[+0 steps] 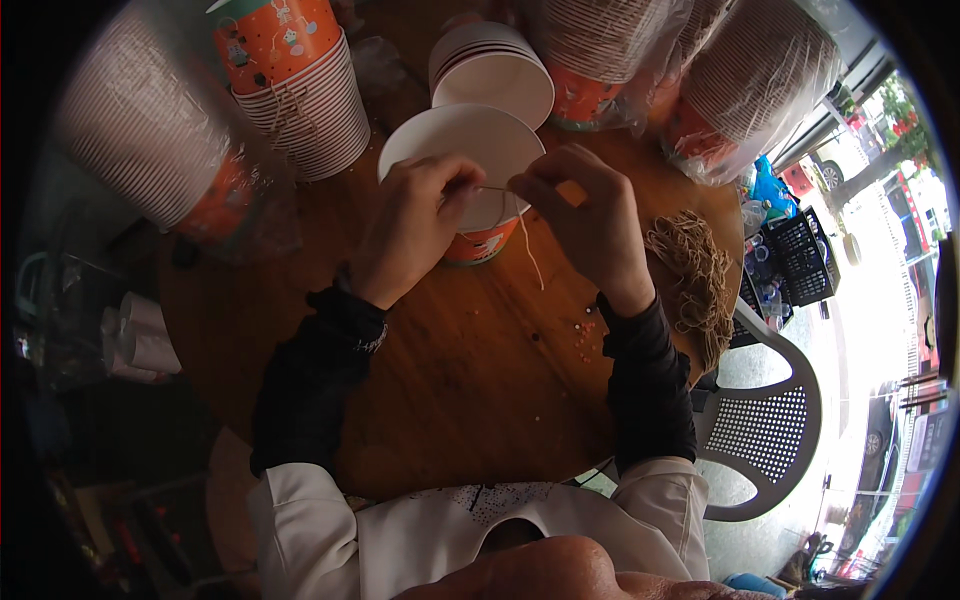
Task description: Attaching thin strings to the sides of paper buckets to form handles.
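A paper bucket, white inside and orange outside, stands on the round wooden table in front of me. My left hand is closed at the near left of its rim, fingertips pinching a thin pale string. On the other side of the rim, my right hand pinches the same string between thumb and fingers. A short stretch of string runs between both hands, and a loose end dangles down the bucket's front toward the table. Part of the bucket's near wall is hidden behind my left hand.
A tangled heap of tan strings lies at the table's right edge. Small bits are scattered nearby. Nested buckets stand behind, with tall stacks left and plastic-wrapped stacks right. A grey chair stands at right.
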The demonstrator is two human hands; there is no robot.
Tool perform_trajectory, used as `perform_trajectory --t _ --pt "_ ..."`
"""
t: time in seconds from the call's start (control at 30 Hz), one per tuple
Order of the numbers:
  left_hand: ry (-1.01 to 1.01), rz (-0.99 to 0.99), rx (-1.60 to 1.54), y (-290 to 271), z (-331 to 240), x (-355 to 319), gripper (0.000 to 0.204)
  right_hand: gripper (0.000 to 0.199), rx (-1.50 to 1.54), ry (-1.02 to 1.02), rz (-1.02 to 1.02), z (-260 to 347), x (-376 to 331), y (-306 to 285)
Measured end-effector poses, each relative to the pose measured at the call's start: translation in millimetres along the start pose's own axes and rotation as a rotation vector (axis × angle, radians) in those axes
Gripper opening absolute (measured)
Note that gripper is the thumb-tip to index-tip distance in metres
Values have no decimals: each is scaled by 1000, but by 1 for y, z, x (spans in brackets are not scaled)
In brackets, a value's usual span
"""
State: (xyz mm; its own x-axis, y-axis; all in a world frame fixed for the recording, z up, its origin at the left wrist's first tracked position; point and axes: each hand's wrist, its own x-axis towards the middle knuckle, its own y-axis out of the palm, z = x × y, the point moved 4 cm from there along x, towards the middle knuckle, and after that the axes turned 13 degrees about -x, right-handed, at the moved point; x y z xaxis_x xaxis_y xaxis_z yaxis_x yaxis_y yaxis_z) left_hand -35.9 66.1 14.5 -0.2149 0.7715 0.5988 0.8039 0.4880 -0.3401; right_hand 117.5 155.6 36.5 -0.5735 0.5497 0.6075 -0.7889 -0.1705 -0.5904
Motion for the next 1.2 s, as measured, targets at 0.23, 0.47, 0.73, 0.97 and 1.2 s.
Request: perform_trajectory --t 0.23,0.47,0.73,0.97,1.2 --pt "-4 221 296 -10 2 0 9 13 -222 -47 -2 -4 -2 3" --pt "-311 248 -43 -5 6 -1 14 13 -306 -172 49 12 -7 9" --pt "-359 266 -99 -5 12 -3 16 13 -385 -120 22 3 -6 7" --pt "-314 259 -38 -2 6 -1 15 15 -591 -155 -127 7 -6 -1" --pt "-286 207 -153 -2 -1 -1 16 16 -205 -52 168 9 -6 -1"
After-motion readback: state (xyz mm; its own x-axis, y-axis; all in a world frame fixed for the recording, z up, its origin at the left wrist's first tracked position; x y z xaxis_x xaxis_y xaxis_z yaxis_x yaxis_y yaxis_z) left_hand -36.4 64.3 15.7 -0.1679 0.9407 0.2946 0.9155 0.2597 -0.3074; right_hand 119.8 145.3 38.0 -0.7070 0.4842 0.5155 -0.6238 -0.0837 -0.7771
